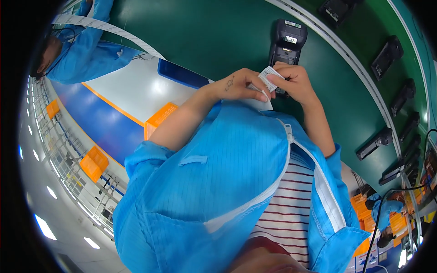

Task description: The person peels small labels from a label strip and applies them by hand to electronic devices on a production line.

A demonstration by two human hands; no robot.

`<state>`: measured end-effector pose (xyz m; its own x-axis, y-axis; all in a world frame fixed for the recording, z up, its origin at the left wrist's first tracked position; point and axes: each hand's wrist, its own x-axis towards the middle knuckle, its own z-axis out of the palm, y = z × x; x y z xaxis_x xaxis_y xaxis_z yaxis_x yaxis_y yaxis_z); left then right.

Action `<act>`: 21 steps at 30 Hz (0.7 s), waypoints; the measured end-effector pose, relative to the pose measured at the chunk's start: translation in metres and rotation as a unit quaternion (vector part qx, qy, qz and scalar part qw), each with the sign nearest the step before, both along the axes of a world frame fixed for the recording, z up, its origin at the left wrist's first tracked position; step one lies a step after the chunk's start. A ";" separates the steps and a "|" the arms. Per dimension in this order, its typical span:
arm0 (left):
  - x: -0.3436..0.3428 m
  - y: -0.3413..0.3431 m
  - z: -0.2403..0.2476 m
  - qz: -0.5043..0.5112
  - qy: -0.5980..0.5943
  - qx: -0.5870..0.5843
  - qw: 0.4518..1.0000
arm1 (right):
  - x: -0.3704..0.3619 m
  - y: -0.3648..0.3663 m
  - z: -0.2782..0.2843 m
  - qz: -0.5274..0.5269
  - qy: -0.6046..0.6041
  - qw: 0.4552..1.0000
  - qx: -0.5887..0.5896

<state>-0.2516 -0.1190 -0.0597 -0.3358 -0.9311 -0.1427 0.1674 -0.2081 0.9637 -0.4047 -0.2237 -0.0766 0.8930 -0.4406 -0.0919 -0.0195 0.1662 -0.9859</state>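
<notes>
hands (239, 85) (296, 83) hold a label (268, 77), open green bench (337, 91) reaching the pale rail (347, 50)

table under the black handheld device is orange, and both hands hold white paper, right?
No, the table is green, as the head view shows. The black handheld device lies on it, and left hand and right hand hold white paper.

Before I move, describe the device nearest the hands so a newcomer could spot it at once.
Find the green worktop in front of the wearer's blue jacket. Partly hidden by the right hand, which pinches a printed white label, lies a dark device with pale stickers. Unlike the other dark devices farther right, it alone lies at the hands.
</notes>
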 end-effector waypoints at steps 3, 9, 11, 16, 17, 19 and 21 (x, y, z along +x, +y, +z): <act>-0.009 -0.005 0.001 -0.065 -0.056 0.076 0.993 | -0.006 0.003 -0.003 -0.009 0.040 0.998 0.052; -0.031 0.002 -0.014 0.106 -0.101 0.090 0.985 | -0.020 0.028 -0.016 -0.244 0.012 0.950 0.193; -0.036 0.004 -0.018 0.110 -0.110 0.098 0.983 | -0.023 0.033 -0.018 -0.281 0.036 0.947 0.149; -0.055 0.017 -0.032 0.116 -0.121 0.113 0.979 | -0.034 0.019 -0.035 -0.417 0.031 0.908 0.033; -0.057 0.021 -0.034 0.113 -0.149 0.108 0.976 | -0.040 0.010 -0.039 -0.462 0.033 0.886 0.030; -0.056 0.025 -0.038 0.113 -0.174 0.106 0.972 | -0.051 -0.002 -0.044 -0.455 0.033 0.888 0.057; -0.050 0.029 -0.044 0.152 -0.205 0.118 0.959 | -0.061 -0.003 -0.057 -0.296 0.115 0.940 0.120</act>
